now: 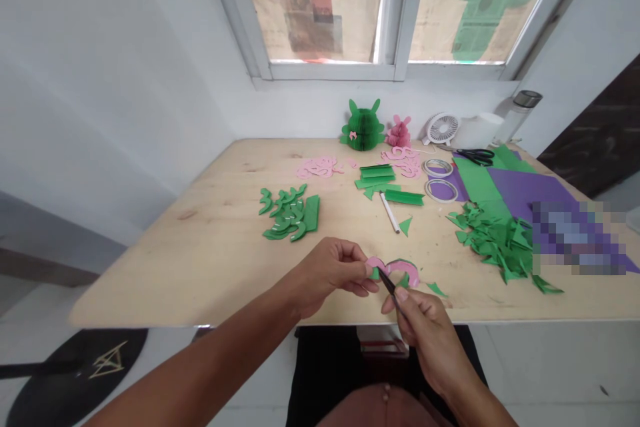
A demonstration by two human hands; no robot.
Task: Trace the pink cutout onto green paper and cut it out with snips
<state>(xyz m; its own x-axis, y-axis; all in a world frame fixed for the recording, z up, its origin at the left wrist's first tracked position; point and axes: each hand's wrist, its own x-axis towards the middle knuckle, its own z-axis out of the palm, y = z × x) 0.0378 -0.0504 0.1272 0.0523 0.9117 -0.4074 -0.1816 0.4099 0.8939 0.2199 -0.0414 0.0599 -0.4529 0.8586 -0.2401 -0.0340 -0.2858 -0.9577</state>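
Observation:
My left hand (350,268) pinches the left end of a curvy pink paper cutout (411,272), with green paper showing behind its edges. In my right hand (425,320) is a dark pair of scissors (387,281), mostly hidden by the fingers. Its blades touch the paper near the dip between the two curves. A small green scrap (437,289) lies just right of the cutout. Beyond my hands rest a white pen (390,213) and a green paper triangle (405,226).
Green cut curves (285,219) are piled at left, pink cutouts (318,167) behind them. Green scraps (495,240) heap at right beside purple sheets (537,190). Tape rolls (441,199), black-handled scissors (477,157), a fan (443,128), a bottle (520,113) and a green paper figure (363,128) stand farther back.

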